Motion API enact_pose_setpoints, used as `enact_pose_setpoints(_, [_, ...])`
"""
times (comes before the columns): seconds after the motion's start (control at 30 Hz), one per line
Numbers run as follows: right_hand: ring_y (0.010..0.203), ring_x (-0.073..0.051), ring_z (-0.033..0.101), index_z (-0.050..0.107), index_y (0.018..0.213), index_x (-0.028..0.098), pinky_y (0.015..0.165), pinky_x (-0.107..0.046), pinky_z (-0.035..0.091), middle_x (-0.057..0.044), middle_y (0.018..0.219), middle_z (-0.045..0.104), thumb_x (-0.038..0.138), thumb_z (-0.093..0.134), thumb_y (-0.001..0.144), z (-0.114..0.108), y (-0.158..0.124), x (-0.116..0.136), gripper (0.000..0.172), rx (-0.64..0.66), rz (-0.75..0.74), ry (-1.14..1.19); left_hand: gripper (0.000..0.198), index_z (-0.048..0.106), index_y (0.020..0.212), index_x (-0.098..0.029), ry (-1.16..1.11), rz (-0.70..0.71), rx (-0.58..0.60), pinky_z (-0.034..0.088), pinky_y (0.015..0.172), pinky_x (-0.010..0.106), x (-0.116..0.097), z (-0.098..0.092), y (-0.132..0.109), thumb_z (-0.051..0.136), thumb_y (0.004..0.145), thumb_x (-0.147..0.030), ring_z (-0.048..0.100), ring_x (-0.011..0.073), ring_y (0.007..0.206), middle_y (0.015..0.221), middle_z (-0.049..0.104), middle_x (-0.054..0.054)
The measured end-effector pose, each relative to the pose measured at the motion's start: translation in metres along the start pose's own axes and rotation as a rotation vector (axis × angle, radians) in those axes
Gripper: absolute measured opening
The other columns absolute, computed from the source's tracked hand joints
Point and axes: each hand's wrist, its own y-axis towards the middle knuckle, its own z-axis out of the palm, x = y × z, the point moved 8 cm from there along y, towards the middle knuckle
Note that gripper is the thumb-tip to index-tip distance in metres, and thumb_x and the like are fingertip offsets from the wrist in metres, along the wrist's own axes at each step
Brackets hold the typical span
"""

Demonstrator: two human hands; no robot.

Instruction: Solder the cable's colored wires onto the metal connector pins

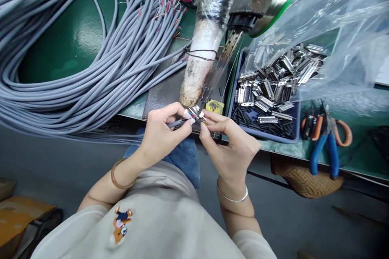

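My left hand (165, 129) pinches the end of a grey cable (176, 123), its thin coloured wires fanned out at the fingertips. Those wires meet a small metal multi-pin connector (194, 111) between my two hands. My right hand (229, 137) is closed, thumb and fingers pinched at the connector's right end; the exact grip is partly hidden. Just above the connector, a soldering iron (223, 60) points down from its mount, its tip close to the wires. Beside it, a foil-and-plastic-wrapped tube (197, 56) ends over my left fingertips. A yellow sponge piece (214, 107) lies by my right fingers.
Many grey cables (121, 77) with stripped ends lie across the left. At right, a blue tray (296, 129) holds loose connectors and black sleeves under a clear plastic bag (340, 44). Blue-handled pliers (326, 141) and orange-handled cutters (317, 125) lie near the table edge. A solder reel (279, 4) hangs behind.
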Motion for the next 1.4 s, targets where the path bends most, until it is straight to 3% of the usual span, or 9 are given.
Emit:
enact_pose_setpoints(0.17, [0.090, -0.016, 0.080, 0.065, 0.088, 0.025, 0.075, -0.025, 0.063, 0.000, 0.107, 0.082, 0.011, 0.071, 0.090, 0.000, -0.005, -0.001, 0.015, 0.018, -0.044, -0.090, 0.009, 0.061, 0.075, -0.016, 0.045, 0.023, 0.024, 0.024, 0.047, 0.021, 0.003, 0.004, -0.003, 0.068, 0.080, -0.018, 0.033, 0.0046, 0.049, 0.063, 0.056, -0.004])
enact_pose_setpoints(0.4, [0.080, -0.013, 0.080, 0.065, 0.089, 0.024, 0.068, -0.020, 0.060, 0.002, 0.098, 0.083, 0.009, 0.073, 0.088, -0.004, -0.009, 0.005, 0.017, -0.069, -0.163, -0.231, 0.003, 0.067, 0.085, -0.016, 0.119, 0.206, -0.009, 0.035, 0.049, 0.018, 0.000, 0.004, -0.012, 0.068, 0.086, -0.014, 0.042, 0.0046, 0.053, 0.079, 0.070, -0.002])
enact_pose_setpoints(0.57, [0.074, -0.014, 0.079, 0.068, 0.090, 0.023, 0.063, -0.022, 0.061, 0.003, 0.088, 0.080, 0.014, 0.073, 0.090, -0.010, -0.016, -0.016, 0.010, -0.087, 0.071, -0.050, 0.004, 0.073, 0.093, -0.016, 0.146, 0.471, -0.094, 0.053, 0.066, 0.021, -0.009, 0.001, -0.027, 0.069, 0.091, -0.015, 0.066, 0.0104, 0.069, 0.088, 0.079, 0.004])
enact_pose_setpoints(0.67, [0.050, -0.010, 0.066, 0.073, 0.097, 0.024, 0.046, -0.021, 0.050, 0.005, 0.072, 0.073, 0.020, 0.072, 0.092, -0.035, -0.022, -0.013, 0.007, -0.343, 0.035, 0.035, 0.006, 0.074, 0.087, -0.016, 0.150, 0.480, -0.145, 0.050, 0.062, 0.020, -0.009, -0.004, -0.030, 0.069, 0.090, -0.017, 0.064, 0.0098, 0.063, 0.076, 0.076, 0.002])
enact_pose_setpoints(0.77, [0.039, -0.007, 0.054, 0.072, 0.114, 0.029, 0.038, -0.022, 0.041, 0.008, 0.067, 0.066, 0.023, 0.070, 0.093, -0.054, -0.030, 0.001, 0.022, -0.557, -0.140, 0.121, 0.008, 0.074, 0.082, -0.016, 0.097, 0.301, -0.135, 0.033, 0.046, 0.020, 0.001, -0.010, -0.023, 0.071, 0.088, -0.020, 0.038, 0.0050, 0.045, 0.055, 0.058, -0.005])
enact_pose_setpoints(0.87, [0.056, -0.012, 0.071, 0.064, 0.127, 0.031, 0.049, -0.024, 0.056, 0.004, 0.085, 0.077, 0.011, 0.064, 0.094, -0.042, -0.026, -0.002, 0.038, -0.404, -0.081, 0.122, 0.010, 0.075, 0.081, -0.014, 0.010, 0.189, -0.092, 0.024, 0.044, 0.021, 0.008, -0.011, -0.018, 0.073, 0.086, -0.023, 0.027, 0.0043, 0.045, 0.051, 0.048, -0.007])
enact_pose_setpoints(0.97, [0.087, -0.019, 0.080, 0.068, 0.111, 0.025, 0.076, -0.032, 0.067, -0.002, 0.101, 0.081, 0.007, 0.069, 0.091, -0.021, -0.023, -0.008, 0.027, -0.196, -0.005, 0.016, 0.011, 0.075, 0.082, -0.014, -0.027, 0.133, -0.065, 0.024, 0.044, 0.021, 0.012, -0.009, -0.014, 0.072, 0.086, -0.024, 0.030, 0.0044, 0.046, 0.055, 0.053, -0.005])
enact_pose_setpoints(1.07, [0.097, -0.018, 0.079, 0.067, 0.096, 0.023, 0.085, -0.033, 0.067, -0.004, 0.106, 0.080, 0.009, 0.073, 0.088, -0.005, -0.018, -0.005, 0.018, -0.075, -0.056, -0.016, 0.010, 0.075, 0.082, -0.014, -0.006, 0.147, -0.070, 0.024, 0.043, 0.021, 0.010, -0.006, -0.012, 0.072, 0.085, -0.022, 0.030, 0.0041, 0.045, 0.055, 0.054, -0.005])
enact_pose_setpoints(1.4, [0.100, -0.019, 0.078, 0.065, 0.092, 0.023, 0.085, -0.034, 0.069, -0.006, 0.113, 0.079, 0.009, 0.072, 0.087, 0.001, -0.007, -0.006, 0.016, -0.078, -0.087, 0.017, 0.004, 0.074, 0.084, -0.015, 0.109, 0.322, -0.175, 0.031, 0.045, 0.019, -0.008, -0.007, -0.008, 0.071, 0.085, -0.013, 0.044, 0.0031, 0.050, 0.075, 0.072, -0.002])
